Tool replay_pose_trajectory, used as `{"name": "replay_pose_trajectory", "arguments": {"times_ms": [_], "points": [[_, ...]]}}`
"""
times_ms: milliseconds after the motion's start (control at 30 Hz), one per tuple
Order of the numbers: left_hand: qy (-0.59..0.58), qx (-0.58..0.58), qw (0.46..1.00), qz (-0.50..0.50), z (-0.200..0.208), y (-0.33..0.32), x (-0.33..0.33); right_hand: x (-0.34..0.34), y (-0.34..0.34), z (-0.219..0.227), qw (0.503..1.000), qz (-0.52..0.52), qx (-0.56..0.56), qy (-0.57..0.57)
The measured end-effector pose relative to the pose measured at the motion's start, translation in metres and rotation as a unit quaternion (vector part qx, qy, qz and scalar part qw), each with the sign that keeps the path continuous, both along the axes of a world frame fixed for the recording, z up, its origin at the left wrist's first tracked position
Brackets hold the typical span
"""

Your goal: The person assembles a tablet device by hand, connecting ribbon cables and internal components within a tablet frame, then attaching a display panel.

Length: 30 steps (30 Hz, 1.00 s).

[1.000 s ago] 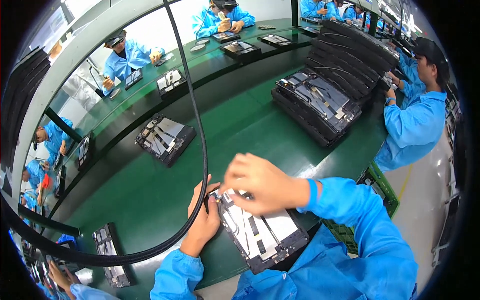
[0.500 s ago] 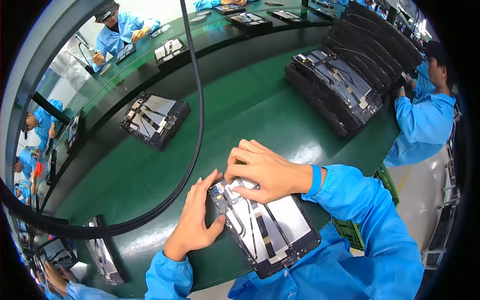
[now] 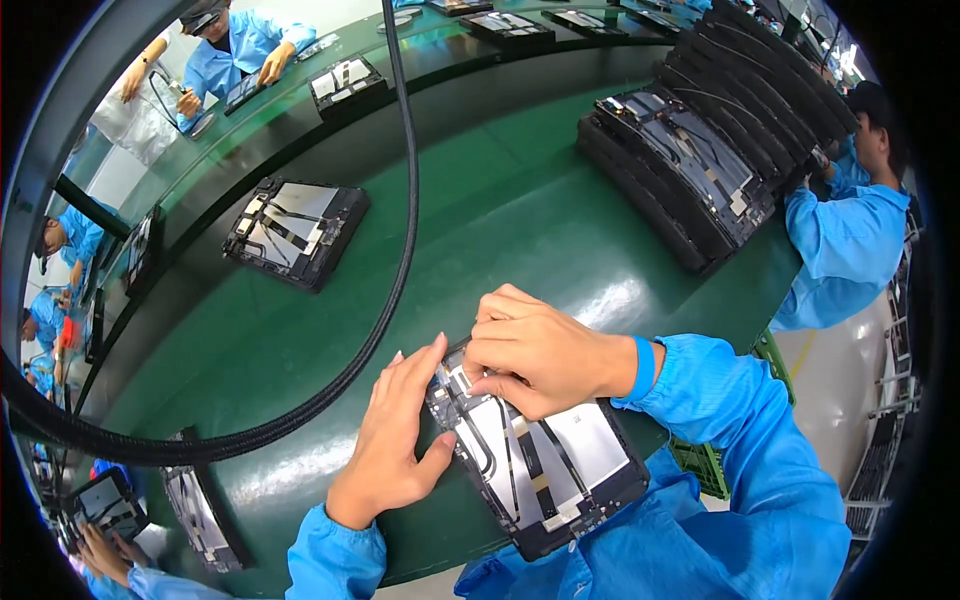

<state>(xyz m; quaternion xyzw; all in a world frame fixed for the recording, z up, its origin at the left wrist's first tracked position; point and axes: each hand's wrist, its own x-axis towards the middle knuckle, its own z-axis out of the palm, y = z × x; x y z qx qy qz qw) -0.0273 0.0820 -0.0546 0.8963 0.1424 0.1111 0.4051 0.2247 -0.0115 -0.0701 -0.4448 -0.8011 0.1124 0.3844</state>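
Note:
An opened tablet (image 3: 590, 445) lies at a slant on the near edge of the green table, its silvery battery area, dark flat cables and circuit boards uncovered. My left hand (image 3: 395, 445) rests along its left side, fingers stretched to the far left corner and thumb against the left edge. Over the far end of the tablet, my right hand (image 3: 545, 355) has its fingers curled and pinched together against the inner parts. Whatever lies between those fingertips is hidden. A blue band circles the right wrist.
Another opened tablet (image 3: 295, 232) sits further off to the left. A black cable (image 3: 408, 200) loops across the left side. At right stand black foam trays (image 3: 650, 195) bearing an opened tablet, beside a person in blue (image 3: 845, 235). A green crate (image 3: 700, 465) is below the table edge.
My right fingers have curled in tighter over the tablet's far end. My left hand has barely moved. The opened tablet further off has shifted slightly left.

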Motion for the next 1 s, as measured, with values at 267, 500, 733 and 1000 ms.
{"name": "replay_pose_trajectory", "arguments": {"times_ms": [267,500,733,1000], "points": [[-0.013,0.028,0.999,0.016,-0.002,-0.002,0.002,0.011,-0.003,-0.004,0.996,0.019,-0.075,0.036],[-0.011,0.027,0.999,0.019,-0.002,-0.003,0.003,0.01,-0.003,-0.002,0.996,0.009,-0.056,0.072],[-0.01,-0.022,0.999,0.028,-0.002,-0.003,0.002,0.008,-0.004,-0.002,0.996,-0.006,-0.06,0.07],[-0.011,0.006,1.0,0.028,-0.002,-0.004,0.003,0.009,-0.004,-0.009,0.998,-0.028,-0.041,0.044]]}}
